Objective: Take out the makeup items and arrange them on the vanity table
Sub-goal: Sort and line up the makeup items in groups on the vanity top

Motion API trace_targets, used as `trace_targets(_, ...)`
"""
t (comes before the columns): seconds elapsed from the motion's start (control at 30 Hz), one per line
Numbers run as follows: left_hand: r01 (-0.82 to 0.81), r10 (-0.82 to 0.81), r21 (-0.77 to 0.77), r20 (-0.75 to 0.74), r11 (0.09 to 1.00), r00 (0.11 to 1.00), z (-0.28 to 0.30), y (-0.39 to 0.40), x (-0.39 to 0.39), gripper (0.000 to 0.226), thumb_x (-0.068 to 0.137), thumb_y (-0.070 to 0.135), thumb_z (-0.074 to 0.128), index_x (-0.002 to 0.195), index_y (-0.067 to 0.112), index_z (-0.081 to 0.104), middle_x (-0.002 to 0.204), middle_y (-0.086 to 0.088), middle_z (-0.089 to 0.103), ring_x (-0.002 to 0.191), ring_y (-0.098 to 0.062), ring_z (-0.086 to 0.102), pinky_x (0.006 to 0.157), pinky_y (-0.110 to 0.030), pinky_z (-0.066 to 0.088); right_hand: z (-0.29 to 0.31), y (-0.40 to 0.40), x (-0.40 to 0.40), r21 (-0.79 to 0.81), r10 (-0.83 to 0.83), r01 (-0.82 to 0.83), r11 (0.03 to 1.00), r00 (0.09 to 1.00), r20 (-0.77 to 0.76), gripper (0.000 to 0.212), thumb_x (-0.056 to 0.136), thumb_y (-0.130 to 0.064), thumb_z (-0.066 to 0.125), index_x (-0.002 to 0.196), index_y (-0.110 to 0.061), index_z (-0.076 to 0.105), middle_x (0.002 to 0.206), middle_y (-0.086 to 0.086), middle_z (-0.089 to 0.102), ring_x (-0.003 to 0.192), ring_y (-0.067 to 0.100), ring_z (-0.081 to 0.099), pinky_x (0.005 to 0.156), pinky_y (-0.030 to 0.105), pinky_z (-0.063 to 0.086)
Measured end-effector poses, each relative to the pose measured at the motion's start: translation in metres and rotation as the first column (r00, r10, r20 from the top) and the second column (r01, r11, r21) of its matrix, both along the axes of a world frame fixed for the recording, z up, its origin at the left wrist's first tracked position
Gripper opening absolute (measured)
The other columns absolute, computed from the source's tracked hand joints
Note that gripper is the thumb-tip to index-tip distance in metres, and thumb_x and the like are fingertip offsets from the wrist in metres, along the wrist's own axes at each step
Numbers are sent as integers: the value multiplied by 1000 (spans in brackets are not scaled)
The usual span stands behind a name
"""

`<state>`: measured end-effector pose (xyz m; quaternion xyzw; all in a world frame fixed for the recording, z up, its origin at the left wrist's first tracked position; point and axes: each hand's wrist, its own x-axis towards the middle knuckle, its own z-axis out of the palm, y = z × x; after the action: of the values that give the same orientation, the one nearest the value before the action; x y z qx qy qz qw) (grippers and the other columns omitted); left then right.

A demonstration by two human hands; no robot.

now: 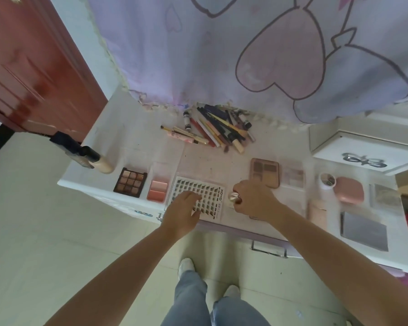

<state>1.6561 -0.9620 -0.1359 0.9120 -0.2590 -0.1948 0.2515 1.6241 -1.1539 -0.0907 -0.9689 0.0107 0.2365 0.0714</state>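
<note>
On the white vanity table (132,147) my left hand (183,212) rests flat, fingers apart, on a clear false-lash tray (207,194). My right hand (252,201) is closed around a small round shiny compact (233,197) just right of that tray. Left of the tray lie a pink blush palette (157,189) and a dark eyeshadow palette (130,182). Behind my right hand lies a brown palette (265,171), with a pale palette (292,176) beside it. A heap of pencils and brushes (217,129) lies at the back.
A foundation bottle (101,162) lies at the left edge. To the right are a small white jar (326,181), a pink case (350,190), a grey flat case (364,234) and a white box (368,149). A lilac curtain (245,55) hangs behind; a red door (33,67) stands left.
</note>
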Motion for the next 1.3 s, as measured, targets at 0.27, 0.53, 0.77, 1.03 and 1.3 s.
trace_targets(0.27, 157, -160, 42, 111, 987, 981, -9, 2, 5, 39, 89, 13, 46, 127, 12, 48, 134, -3, 46, 126, -17, 37, 103, -27, 32, -4, -5, -13, 170, -191, 194, 966, 981, -32, 68, 78, -33, 66, 136, -18, 33, 125, 5, 51, 115, 24, 49, 90, 34, 42)
trace_targets(0.53, 250, -244, -12, 172, 968, 954, -11, -5, -2, 34, 84, 6, 52, 118, 3, 57, 125, -13, 54, 121, -26, 45, 101, -34, 36, -32, -55, -67, 18, -293, 292, 956, 949, 116, 54, 82, -29, 61, 132, -14, 43, 134, 3, 47, 127, 18, 38, 104, 26, 29)
trace_targets(0.77, 282, -260, -63, 239, 957, 936, 11, -13, -4, 35, 63, -3, 75, 97, 1, 68, 98, -18, 67, 92, -36, 63, 79, -42, 52, -58, -55, -63, -44, -188, 191, 981, 980, 63, 61, 79, -31, 60, 134, -20, 37, 140, -1, 37, 128, 18, 34, 103, 29, 26)
trace_targets(1.03, 282, -278, -233, 51, 931, 959, 61, -65, 0, 61, 77, 26, 70, 130, 13, 44, 131, -2, 46, 119, -14, 43, 92, -8, 23, 16, -71, -88, 421, -426, 313, 851, 881, 206, 52, 68, -24, 77, 115, -11, 59, 113, 5, 60, 106, 19, 52, 87, 14, 31)
trace_targets(1.3, 171, -442, -557, -397, 813, 804, 134, -114, -6, 54, 70, 3, 73, 111, 27, 49, 107, 14, 58, 94, 6, 61, 82, -11, 49, 110, -79, -95, 578, -395, 138, 804, 851, 346, 44, 63, -16, 81, 105, -12, 68, 99, 1, 66, 88, 8, 58, 79, 3, 36)
